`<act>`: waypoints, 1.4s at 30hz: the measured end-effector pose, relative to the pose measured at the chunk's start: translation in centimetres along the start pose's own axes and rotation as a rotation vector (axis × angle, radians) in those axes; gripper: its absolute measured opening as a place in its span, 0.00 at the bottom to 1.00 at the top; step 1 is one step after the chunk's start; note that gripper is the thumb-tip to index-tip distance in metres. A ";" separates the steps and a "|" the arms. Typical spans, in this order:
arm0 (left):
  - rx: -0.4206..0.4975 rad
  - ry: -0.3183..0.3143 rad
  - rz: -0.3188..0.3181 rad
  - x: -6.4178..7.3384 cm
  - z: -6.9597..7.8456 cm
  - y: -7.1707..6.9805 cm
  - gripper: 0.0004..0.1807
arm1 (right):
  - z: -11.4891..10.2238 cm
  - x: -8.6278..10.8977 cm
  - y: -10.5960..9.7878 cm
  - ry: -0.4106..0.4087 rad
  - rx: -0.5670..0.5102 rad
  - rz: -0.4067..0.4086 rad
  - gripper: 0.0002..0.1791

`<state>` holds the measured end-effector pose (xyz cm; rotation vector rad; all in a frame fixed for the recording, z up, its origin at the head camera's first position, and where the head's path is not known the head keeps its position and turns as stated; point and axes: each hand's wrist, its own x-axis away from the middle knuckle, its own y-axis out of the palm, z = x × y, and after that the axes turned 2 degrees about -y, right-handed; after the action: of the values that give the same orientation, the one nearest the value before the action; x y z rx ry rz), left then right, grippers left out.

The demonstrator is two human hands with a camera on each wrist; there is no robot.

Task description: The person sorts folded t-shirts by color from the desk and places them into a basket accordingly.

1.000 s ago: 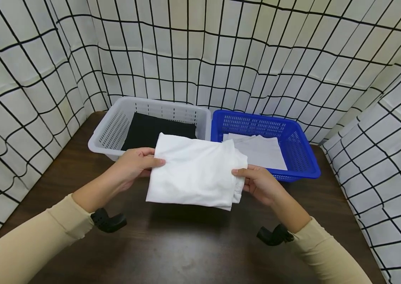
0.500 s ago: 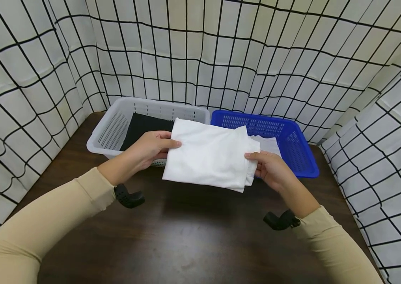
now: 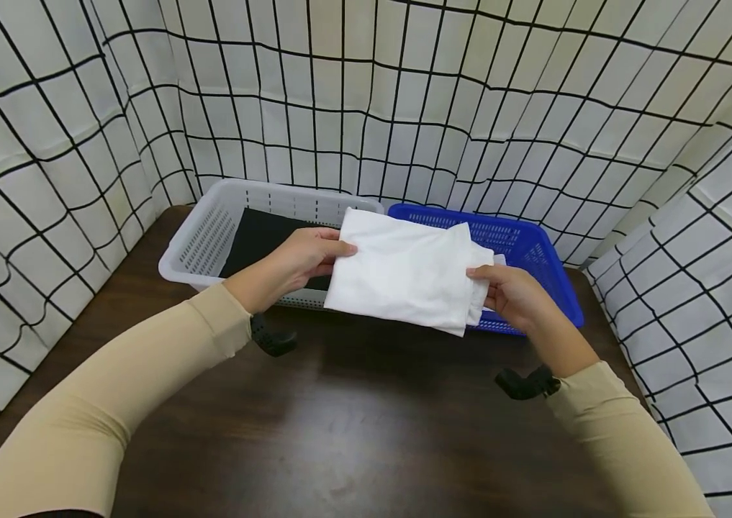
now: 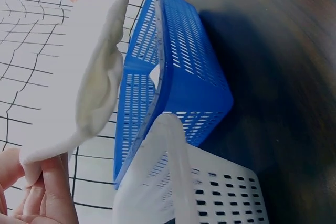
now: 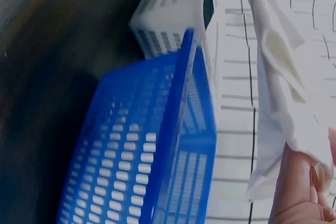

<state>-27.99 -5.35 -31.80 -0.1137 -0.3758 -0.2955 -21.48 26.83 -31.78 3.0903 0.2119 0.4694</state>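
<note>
A folded white cloth (image 3: 404, 270) is held up between my two hands in the head view. My left hand (image 3: 307, 259) pinches its left edge, thumb on top and fingers beneath. The right edge, where loose layers stick out, is pinched by my right hand (image 3: 517, 295). The cloth hangs in the air, overlapping the front of the blue basket (image 3: 537, 248) and the right end of the white basket (image 3: 178, 262). Both wrist views show the cloth's folded layers above basket-rim height. A small bit of white cloth (image 3: 499, 259) shows inside the blue basket, mostly hidden behind the held one.
The two baskets stand side by side at the back of the dark wooden table (image 3: 340, 432). Folded black cloth (image 3: 265, 234) lies in the white one. White sheeting with a black grid pattern (image 3: 417, 108) surrounds the table's back and sides.
Both hands have carried the white cloth to the right and farther back, toward the blue basket. It now covers most of the white cloth in that basket. The grip is unchanged.
</note>
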 end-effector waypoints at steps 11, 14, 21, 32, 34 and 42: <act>-0.010 0.019 0.023 -2.1 1.6 2.4 0.23 | -1.1 -1.6 -2.7 0.031 0.005 0.049 0.10; -0.013 0.015 0.023 -2.5 1.9 2.7 0.23 | -1.3 -1.8 -3.0 0.034 0.016 0.061 0.10; -0.037 0.035 0.024 -4.0 2.8 3.9 0.23 | -2.0 -2.6 -3.9 0.038 0.061 0.130 0.10; 0.030 -0.001 0.058 -6.3 4.1 6.1 0.24 | -2.3 -4.0 -5.6 0.059 0.098 0.204 0.11; 0.047 0.003 0.057 -6.6 4.1 6.4 0.24 | -2.3 -4.1 -6.0 0.058 0.101 0.205 0.11; 0.110 0.032 0.079 -7.2 4.2 8.5 0.24 | -2.2 -5.1 -7.0 0.056 0.117 0.310 0.10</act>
<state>-33.28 5.33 -31.07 -0.0156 -0.3539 -0.1980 -27.88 33.10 -31.43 3.2386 -0.2534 0.5690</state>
